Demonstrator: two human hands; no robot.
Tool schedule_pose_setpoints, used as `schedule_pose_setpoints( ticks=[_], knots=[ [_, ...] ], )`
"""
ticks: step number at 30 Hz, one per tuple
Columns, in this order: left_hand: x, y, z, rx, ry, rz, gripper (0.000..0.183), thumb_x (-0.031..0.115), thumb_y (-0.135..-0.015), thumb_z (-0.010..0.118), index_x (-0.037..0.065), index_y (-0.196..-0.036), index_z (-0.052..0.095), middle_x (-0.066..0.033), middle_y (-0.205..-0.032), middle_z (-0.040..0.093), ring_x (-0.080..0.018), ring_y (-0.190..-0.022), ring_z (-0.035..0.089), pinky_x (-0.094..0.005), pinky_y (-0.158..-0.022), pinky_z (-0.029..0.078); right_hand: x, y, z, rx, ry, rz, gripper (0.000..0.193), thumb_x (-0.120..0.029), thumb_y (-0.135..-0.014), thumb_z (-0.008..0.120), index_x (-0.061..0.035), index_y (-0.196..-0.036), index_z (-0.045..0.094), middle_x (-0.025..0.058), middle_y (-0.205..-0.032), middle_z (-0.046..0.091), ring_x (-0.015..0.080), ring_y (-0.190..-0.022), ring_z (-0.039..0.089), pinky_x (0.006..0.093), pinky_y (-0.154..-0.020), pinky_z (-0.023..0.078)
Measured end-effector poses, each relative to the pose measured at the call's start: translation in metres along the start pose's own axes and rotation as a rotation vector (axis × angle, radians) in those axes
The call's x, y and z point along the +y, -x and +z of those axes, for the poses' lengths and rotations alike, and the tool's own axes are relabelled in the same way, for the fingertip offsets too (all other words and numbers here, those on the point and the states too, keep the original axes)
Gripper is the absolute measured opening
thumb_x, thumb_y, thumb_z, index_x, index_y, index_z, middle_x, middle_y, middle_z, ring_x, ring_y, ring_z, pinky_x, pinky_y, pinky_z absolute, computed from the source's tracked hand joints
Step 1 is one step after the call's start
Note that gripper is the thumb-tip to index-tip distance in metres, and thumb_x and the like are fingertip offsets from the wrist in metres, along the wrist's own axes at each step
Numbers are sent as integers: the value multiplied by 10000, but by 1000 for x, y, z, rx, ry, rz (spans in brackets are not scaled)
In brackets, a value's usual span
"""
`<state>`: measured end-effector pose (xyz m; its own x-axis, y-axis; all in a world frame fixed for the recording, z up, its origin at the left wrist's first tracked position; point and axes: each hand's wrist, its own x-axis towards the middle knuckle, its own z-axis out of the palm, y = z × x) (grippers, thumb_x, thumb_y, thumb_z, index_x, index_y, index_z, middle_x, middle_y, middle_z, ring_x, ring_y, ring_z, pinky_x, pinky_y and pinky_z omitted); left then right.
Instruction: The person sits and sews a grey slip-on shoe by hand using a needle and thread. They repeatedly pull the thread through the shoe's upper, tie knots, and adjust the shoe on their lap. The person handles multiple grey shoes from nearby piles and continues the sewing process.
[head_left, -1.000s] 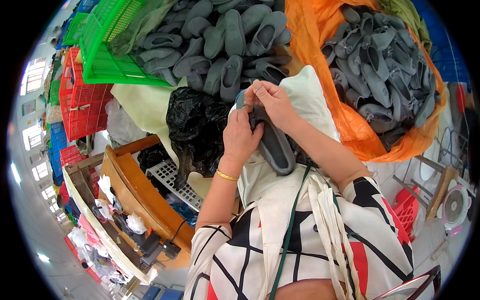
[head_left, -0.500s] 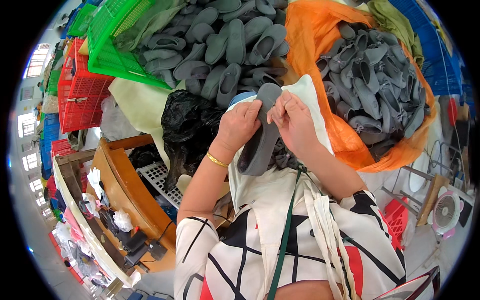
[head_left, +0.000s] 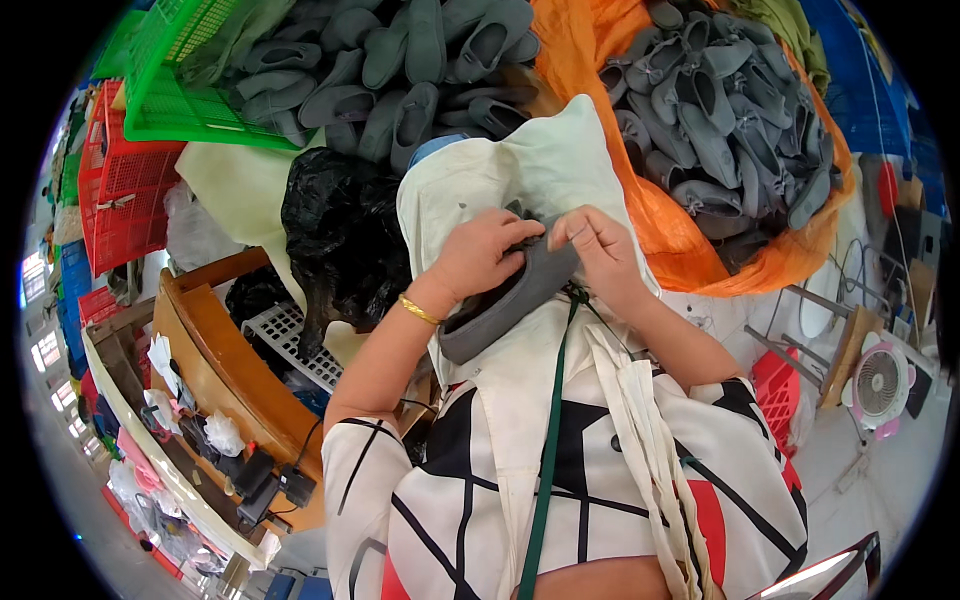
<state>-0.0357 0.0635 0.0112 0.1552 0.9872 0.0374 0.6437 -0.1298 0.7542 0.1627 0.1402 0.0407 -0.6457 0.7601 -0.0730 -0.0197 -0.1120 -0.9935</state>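
A grey slip-on shoe (head_left: 525,305) lies tilted over my lap, its opening facing up and toward the left and its side wall toward me. My left hand (head_left: 487,252), with a gold bangle at the wrist, grips the shoe by its upper edge, fingers closed at the opening. At the toe end my right hand (head_left: 605,258) is closed in a pinch, close against the shoe; whatever sits between its fingertips is too small to make out. Under both hands a white cloth (head_left: 575,150) covers my lap, over a cream apron (head_left: 505,400).
Grey shoes (head_left: 385,60) are heaped ahead, beside a green crate (head_left: 170,110). An orange sack (head_left: 700,270) holds more grey shoes (head_left: 735,130). Black plastic bag (head_left: 335,240) and wooden drawer unit (head_left: 220,370) stand left. A small fan (head_left: 882,385) is at right.
The shoe has come down nearer my lap and turned from showing its sole to showing its opening. Both hands have lowered slightly with it, and the view has shifted.
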Motion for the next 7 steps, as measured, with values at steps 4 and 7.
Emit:
schedule_pose_setpoints(
  ticks=[4, 7],
  knots=[
    [21, -11, -25, 12, 182, -155, 356, 45, -823, 620, 79, -1176, 643, -85, -1047, 639, -254, -919, 616, -351, -793, 508, -26, -7, -13, 41, 431, -277, 182, -147, -986, 597, -16, -873, 656, 102, -782, 628, 217, -700, 590, 331, -645, 476],
    [29, -14, -35, -168, 250, -490, 338, 75, -854, 632, 73, -1192, 646, -109, -1135, 633, -242, -989, 604, -339, -855, 497, -26, -5, -16, -22, 539, -381, 166, -152, -973, 614, -24, -882, 668, 104, -766, 622, 241, -695, 593, 331, -641, 481]
  ],
)
